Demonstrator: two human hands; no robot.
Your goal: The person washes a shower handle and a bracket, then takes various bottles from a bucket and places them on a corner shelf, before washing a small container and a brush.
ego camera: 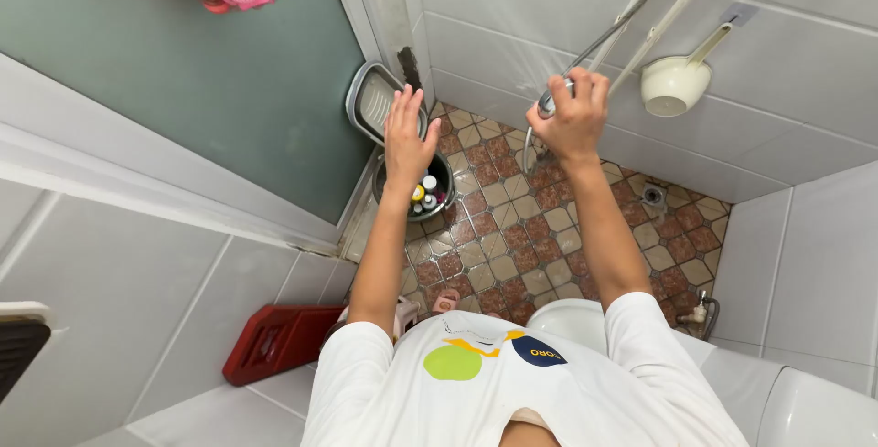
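R hand (pixel 574 113) has its fingers curled tight around the metal shower head (pixel 551 102) w/ hose, held up near the white tiled wall (pixel 549 8), while L hand (pixel 408 136) hovers w/ fingers spread, holding nothing, above the dark bucket (pixel 443 193) of small bottles on the floor.

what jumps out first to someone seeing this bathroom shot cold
The right hand, raised at centre, is closed around a chrome shower head. The left hand is spread open above a dark bucket of small bottles on the patterned floor. A red stool lies lower left.
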